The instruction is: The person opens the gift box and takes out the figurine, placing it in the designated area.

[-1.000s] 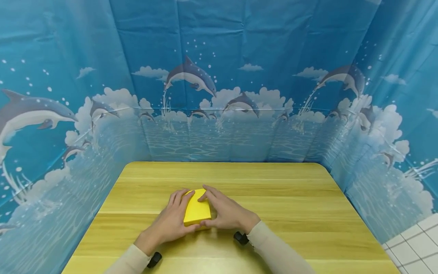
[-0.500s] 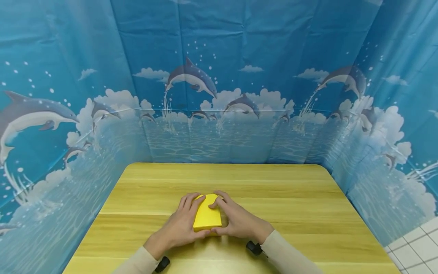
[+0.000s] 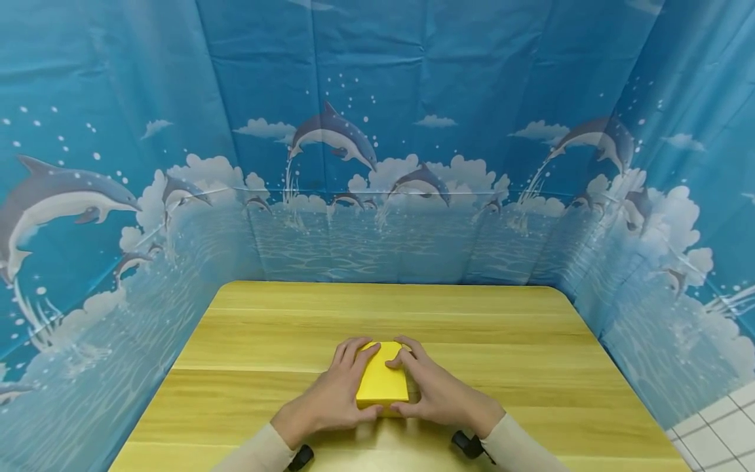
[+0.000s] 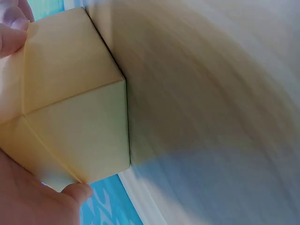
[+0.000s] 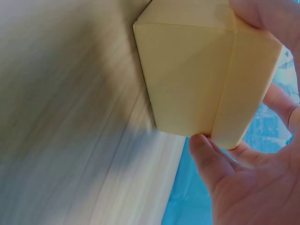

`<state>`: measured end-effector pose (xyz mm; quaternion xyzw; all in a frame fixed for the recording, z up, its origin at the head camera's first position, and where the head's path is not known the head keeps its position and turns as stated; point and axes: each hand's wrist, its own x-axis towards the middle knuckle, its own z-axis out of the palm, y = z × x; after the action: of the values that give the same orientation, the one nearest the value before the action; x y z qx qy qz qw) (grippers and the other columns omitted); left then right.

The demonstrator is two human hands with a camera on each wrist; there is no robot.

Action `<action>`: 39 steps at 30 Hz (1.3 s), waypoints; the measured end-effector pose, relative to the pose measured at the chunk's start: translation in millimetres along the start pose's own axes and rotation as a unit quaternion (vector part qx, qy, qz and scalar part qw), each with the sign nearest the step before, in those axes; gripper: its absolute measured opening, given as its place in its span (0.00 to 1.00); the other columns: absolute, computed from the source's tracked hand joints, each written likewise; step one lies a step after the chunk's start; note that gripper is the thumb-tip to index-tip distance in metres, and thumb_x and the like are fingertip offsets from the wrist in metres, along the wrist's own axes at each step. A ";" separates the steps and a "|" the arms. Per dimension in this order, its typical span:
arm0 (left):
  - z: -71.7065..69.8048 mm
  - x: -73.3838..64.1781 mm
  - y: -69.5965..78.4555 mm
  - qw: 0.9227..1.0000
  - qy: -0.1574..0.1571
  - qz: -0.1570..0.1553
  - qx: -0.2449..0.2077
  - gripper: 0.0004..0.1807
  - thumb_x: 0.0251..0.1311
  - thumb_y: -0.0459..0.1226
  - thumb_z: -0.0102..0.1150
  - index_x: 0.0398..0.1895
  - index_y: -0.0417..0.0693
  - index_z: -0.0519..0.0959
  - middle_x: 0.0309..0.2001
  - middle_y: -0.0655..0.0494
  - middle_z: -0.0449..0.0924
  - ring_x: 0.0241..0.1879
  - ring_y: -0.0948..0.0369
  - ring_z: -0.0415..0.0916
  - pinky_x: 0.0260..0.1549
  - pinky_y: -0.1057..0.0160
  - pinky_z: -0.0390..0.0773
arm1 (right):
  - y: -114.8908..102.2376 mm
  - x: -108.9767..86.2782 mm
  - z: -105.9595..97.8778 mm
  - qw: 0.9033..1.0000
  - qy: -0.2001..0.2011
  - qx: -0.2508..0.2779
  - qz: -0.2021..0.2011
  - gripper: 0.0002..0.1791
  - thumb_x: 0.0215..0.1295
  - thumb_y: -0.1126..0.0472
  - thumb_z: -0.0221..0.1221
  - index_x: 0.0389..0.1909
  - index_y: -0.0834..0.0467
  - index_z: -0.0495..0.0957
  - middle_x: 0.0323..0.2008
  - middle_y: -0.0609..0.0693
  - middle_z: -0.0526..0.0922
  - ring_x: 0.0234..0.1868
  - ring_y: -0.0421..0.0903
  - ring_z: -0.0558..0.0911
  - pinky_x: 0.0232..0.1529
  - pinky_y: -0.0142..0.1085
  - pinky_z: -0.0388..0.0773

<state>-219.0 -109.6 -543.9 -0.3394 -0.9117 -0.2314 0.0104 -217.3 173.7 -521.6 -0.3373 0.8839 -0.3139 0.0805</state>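
Note:
A small yellow box (image 3: 382, 380) rests on the table between two hands in the head view. Its smooth top faces up. From the left, the left hand (image 3: 335, 393) grips it, thumb at the near side and fingers over the far left edge. The right hand (image 3: 442, 393) holds the opposite side, its thumb also at the near side and one bent finger on the top. A seam like a lid's edge runs round the box (image 4: 75, 122) in the left wrist view. Fingertips of the right hand (image 5: 253, 183) touch the box's far end in the right wrist view.
The wood-grain table (image 3: 501, 367) reaches out on all sides of the box. Blue curtains (image 3: 377, 242) printed with dolphins stand behind and beside it. White floor tiles (image 3: 719, 426) show at the lower right. Both wrists wear small black devices (image 3: 468, 444).
Both hands have slid the yellow box to the right and slightly nearer the person. Their hold on it looks much the same.

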 end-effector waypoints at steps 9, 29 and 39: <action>11.9 14.4 15.5 1.000 -0.011 0.017 0.007 0.57 0.73 0.61 0.70 0.97 0.52 0.54 0.93 0.42 0.52 0.92 0.44 0.51 0.70 0.43 0.88 | 8.1 -22.2 -9.7 1.000 0.015 -0.003 0.004 0.30 0.80 0.36 0.73 0.68 0.45 0.74 0.91 0.66 0.56 0.80 0.64 0.81 0.70 0.54 0.89; 20.4 27.8 29.0 1.000 -0.013 0.016 -0.002 0.58 0.74 0.64 0.69 0.98 0.55 0.54 0.95 0.45 0.49 0.93 0.45 0.50 0.73 0.43 0.87 | 21.3 -38.2 -17.7 0.999 0.041 0.006 -0.010 0.34 0.78 0.38 0.76 0.73 0.46 0.73 0.90 0.67 0.57 0.81 0.66 0.79 0.73 0.59 0.87; 19.9 23.9 27.7 0.999 -0.017 0.000 -0.048 0.59 0.74 0.70 0.69 0.98 0.59 0.54 0.97 0.47 0.43 0.96 0.43 0.42 0.75 0.34 0.84 | 26.8 -40.5 -16.5 0.994 0.020 0.110 -0.010 0.37 0.81 0.46 0.76 0.79 0.51 0.68 0.93 0.73 0.46 0.87 0.79 0.66 0.73 0.61 0.85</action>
<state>-217.3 -68.0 -545.9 -0.3439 -0.8995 -0.2687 -0.0214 -207.0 223.6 -527.7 -0.3283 0.8420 -0.4171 0.0963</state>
